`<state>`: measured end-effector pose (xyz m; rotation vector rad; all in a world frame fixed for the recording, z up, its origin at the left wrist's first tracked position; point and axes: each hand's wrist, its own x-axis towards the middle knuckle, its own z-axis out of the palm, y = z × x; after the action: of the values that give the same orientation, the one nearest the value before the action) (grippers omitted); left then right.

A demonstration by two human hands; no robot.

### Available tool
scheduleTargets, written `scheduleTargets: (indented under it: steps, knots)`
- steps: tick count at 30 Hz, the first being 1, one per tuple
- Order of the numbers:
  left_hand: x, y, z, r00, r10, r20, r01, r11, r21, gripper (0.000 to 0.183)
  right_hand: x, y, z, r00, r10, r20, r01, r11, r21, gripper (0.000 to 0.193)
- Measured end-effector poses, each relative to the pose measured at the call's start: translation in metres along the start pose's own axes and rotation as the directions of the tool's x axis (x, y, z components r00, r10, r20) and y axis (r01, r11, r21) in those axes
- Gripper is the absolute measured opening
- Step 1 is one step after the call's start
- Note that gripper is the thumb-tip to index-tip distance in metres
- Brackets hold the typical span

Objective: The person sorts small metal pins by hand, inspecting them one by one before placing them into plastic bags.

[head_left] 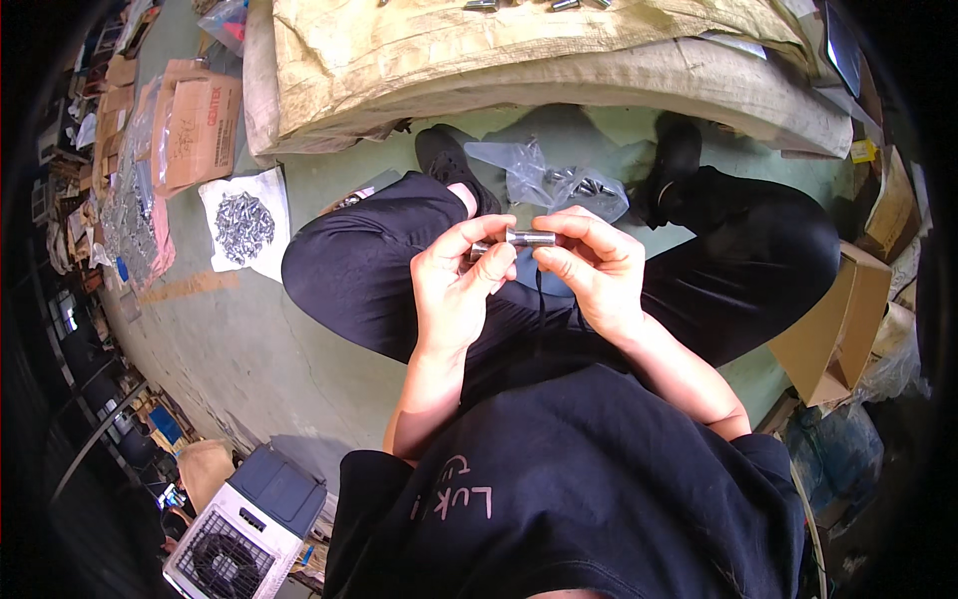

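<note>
Between my two hands, in front of my lap, is a short, shiny metal cylinder point(531, 238) with a wider left end. My left hand point(449, 290) pinches that wider end between thumb and fingers. A second metal piece point(479, 250) shows among the left fingers, partly hidden. My right hand point(604, 275) is closed on the other end of the cylinder with thumb and forefinger. Just beyond the hands, a clear plastic bag point(514, 178) with several metal parts point(584, 185) lies on the floor between my feet.
A low surface under a brown cover point(519, 60) spans the far side, with several metal parts point(481, 5) on it. Left, a white sheet point(271, 190) bears a pile of small metal pieces point(242, 228). Cardboard point(200, 130) and an air cooler point(244, 529) stand left; an open carton point(833, 324) right.
</note>
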<state>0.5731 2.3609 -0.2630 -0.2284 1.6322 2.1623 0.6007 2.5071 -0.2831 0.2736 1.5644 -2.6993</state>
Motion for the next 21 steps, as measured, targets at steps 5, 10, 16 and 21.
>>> scheduleTargets:
  steps: [5,10,16,21]
  knots:
    - [0.0,0.0,-0.002,0.986,0.159,0.055,-0.165,0.98,0.115,0.028,0.0,-0.001,0.0,0.998,0.057,-0.009,-0.057,0.997,0.05,0.026]
    - [0.003,0.002,0.0,0.93,0.354,0.102,-0.367,0.873,0.321,0.025,0.0,0.002,-0.001,1.0,0.029,0.002,-0.03,0.996,0.086,0.024]
    - [0.002,0.002,0.002,0.873,0.455,0.177,-0.476,0.714,0.513,0.027,0.002,-0.001,-0.003,0.993,0.114,0.011,-0.115,0.984,0.139,0.024]
    - [0.002,0.0,0.001,0.987,0.096,0.127,-0.074,0.983,-0.17,0.034,0.011,-0.006,-0.009,0.972,0.214,0.1,-0.23,0.763,0.604,0.01]
